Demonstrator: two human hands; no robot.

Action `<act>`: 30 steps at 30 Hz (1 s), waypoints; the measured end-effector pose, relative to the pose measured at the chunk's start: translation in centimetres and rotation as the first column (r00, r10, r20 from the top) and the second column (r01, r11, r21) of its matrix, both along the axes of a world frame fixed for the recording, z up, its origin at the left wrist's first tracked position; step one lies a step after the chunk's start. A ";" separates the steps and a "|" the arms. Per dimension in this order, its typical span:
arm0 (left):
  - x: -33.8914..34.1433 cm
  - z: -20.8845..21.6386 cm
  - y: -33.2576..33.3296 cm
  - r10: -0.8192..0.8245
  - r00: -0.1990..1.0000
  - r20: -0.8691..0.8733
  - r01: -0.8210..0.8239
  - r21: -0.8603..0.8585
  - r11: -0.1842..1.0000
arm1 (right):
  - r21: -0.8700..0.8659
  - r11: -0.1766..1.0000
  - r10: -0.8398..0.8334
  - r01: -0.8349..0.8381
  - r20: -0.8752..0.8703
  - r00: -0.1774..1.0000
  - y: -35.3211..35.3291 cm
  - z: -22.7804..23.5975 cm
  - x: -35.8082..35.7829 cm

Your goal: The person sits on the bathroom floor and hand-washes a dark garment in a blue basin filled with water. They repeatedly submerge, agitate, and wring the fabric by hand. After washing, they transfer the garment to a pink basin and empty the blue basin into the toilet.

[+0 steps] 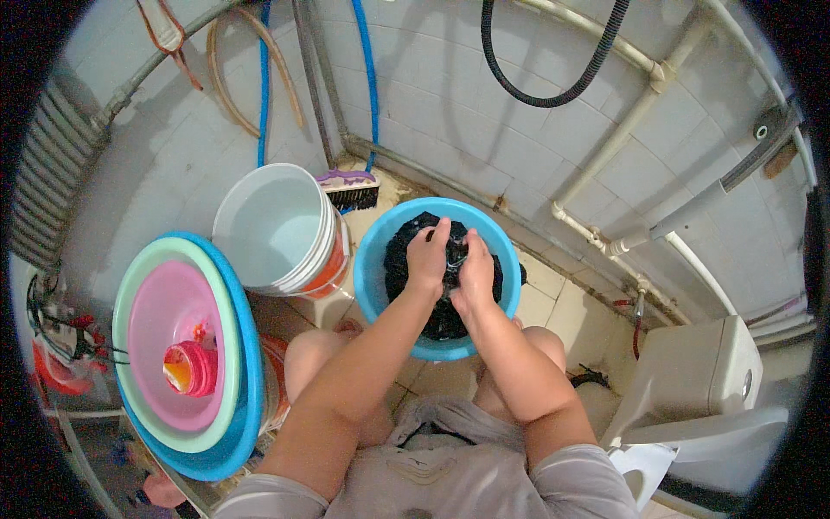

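- Head view: left hand (426, 262), fingers partly curled, grips dark cloth (454, 268).
- Blue basin (370, 268) holds the cloth, apparently being hand-washed.
- Right hand (475, 275), similarly curled, grips it too; the next squeeze probably calls for both hands pressing together.

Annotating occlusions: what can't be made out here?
Head view: middle of the black cloth, covered by the left hand and right hand.
Head view: bottom of the light-blue basin, under the cloth.
Head view: inside of the stacked blue basin, under the mint-green basin.
Head view: black corrugated hose's ends, cut by the top edge.
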State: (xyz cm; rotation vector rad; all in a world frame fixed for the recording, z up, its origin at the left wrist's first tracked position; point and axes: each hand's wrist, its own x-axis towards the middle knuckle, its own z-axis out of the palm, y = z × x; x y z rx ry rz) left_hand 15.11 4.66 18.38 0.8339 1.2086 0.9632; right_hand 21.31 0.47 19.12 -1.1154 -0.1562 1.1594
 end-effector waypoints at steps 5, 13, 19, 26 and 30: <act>0.2 1.7 -0.2 -0.026 0.899 -0.438 0.153 0.259 0.954 | -0.051 0.991 0.104 -0.124 -0.295 0.950 0.1 1.4 0.6; -0.5 1.5 -1.7 -0.018 0.698 -0.716 0.461 0.429 0.777 | -0.164 0.878 0.393 -0.450 -0.293 0.872 -0.4 0.1 2.1; -5.5 1.9 -2.2 0.034 0.403 -0.915 0.592 0.288 0.753 | -0.095 0.918 0.343 -0.385 -0.300 0.890 -0.4 -1.9 -0.4; -18.0 14.0 -3.9 0.281 0.115 -0.953 0.628 0.289 0.723 | -0.028 0.906 0.376 -0.422 -0.405 0.834 -1.1 0.7 -1.8; -28.9 17.1 -6.8 0.312 -0.201 -0.929 0.475 0.187 0.860 | 0.004 0.880 0.434 -0.475 -0.413 0.800 -1.5 1.2 -3.8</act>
